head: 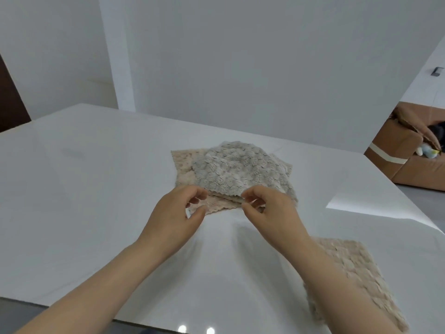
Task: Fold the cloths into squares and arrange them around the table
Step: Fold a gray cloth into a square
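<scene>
Grey, scale-textured fleece tops the pile: the grey cloth (231, 168) lies rumpled over several beige cloths (184, 166) at the middle of the white tabletop (96, 189). The scalloped edges of the beige cloths fan out to both sides and towards the near edge.

At the pile's near side, the left hand (177, 214) and right hand (268, 209) are curled. Each pinches the edge of a beige layer just under the grey one between thumb and fingertips.

A folded cloth (349, 283), beige and roughly square, lies flat at the near right edge of the tabletop, partly under the right forearm.

Beyond the right edge stands an open cardboard box (395, 150). It holds something dark and a pale blue and white object (427, 149), too small to identify.
</scene>
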A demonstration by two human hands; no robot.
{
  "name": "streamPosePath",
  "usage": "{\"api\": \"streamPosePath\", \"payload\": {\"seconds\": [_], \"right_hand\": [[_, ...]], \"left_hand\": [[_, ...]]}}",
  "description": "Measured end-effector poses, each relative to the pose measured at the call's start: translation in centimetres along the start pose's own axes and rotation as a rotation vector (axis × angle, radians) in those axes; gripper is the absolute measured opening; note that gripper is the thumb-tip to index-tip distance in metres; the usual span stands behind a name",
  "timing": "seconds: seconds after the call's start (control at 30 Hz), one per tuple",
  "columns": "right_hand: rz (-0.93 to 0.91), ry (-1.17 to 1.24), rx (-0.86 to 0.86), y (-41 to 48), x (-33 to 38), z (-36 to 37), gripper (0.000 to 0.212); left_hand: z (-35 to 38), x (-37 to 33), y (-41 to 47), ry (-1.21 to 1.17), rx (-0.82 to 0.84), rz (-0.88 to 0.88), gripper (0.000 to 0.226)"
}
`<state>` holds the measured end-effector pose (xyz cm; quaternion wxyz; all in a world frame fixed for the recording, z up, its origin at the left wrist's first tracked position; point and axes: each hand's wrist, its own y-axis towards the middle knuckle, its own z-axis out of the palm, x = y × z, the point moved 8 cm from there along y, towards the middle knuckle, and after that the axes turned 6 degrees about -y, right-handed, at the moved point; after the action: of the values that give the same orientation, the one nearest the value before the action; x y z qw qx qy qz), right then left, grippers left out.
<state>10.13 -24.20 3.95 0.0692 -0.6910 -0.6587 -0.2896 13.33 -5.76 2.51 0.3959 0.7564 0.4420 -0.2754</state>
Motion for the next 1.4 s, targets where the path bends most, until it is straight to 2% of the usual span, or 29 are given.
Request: {"api": "streamPosePath", "payload": {"seconds": [0.2,0.37,0.5,0.7,0.87,1.0,1.2,1.4], "right_hand": [[-0.035,-0.247,0.023,3.5,0.5,2.9,0.026],[-0.054,-0.349,0.016,5.4,0.2,4.5,0.034],[-0.053,-0.375,0.026,6.1,-0.4,5.3,0.034],[-0.042,-0.398,0.037,6.7,-1.2,5.5,0.030],[-0.046,-0.373,-0.013,7.0,-1.4,4.2,0.024],[-0.089,-0.328,-0.107,6.6,-0.5,2.2,0.020],[-0.093,-0.334,-0.144,5.7,-0.7,-0.4,0.013],[-0.011,-0.317,-0.138,4.0,-2.1,-2.2,0.006]], "left_hand": [[1.4,1.7,4.4,0.146,0.062,0.090,0.029],[3.2,2.5,7.5,0.262,0.100,0.148,0.037],[4.7,3.3,8.8,0.335,0.169,0.180,0.038],[5.3,3.5,9.5,0.366,0.175,0.194,0.022],[5.6,3.5,9.3,0.444,0.247,0.202,0.030],[3.9,2.2,9.4,0.389,0.095,0.237,0.011],[-0.2,-1.8,8.4,0.218,-0.088,0.309,0.014],[-3.4,-4.5,7.0,0.167,-0.143,0.326,0.021]]}}
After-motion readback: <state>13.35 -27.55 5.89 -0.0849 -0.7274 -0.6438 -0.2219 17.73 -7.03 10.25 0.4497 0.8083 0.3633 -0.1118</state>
